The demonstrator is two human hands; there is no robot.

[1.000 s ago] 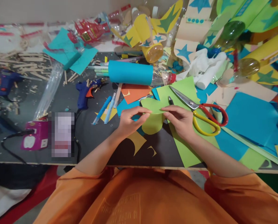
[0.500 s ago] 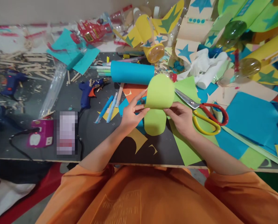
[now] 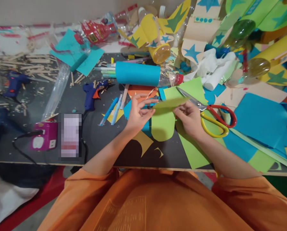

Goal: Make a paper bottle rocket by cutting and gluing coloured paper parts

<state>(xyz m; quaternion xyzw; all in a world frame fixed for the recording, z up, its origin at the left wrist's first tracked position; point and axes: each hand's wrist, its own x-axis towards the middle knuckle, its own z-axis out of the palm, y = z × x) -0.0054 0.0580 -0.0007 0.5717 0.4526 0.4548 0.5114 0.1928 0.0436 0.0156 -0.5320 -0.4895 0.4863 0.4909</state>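
Note:
Both of my hands hold one light green paper cut-out [image 3: 163,123] with rounded ends over the dark table [image 3: 97,141]. My left hand [image 3: 139,113] pinches its left edge at the fold, the other fingers spread. My right hand [image 3: 190,118] pinches the right edge. The upper half of the cut-out lies folded over, nearly edge-on to me, and the lower half hangs toward me. Red and yellow scissors [image 3: 209,114] lie just right of my right hand on a green sheet [image 3: 194,150].
A bottle wrapped in blue paper [image 3: 137,73] lies behind my hands. A blue glue gun [image 3: 91,94], blue markers [image 3: 109,110] and a magenta power strip [image 3: 43,139] sit to the left. Coloured paper sheets, star-decorated crafts and wooden sticks crowd the back and right.
The cut-out's upper half stood upright half a second ago; now it is folded down flat again. Both hands stayed on its edges and rose slightly.

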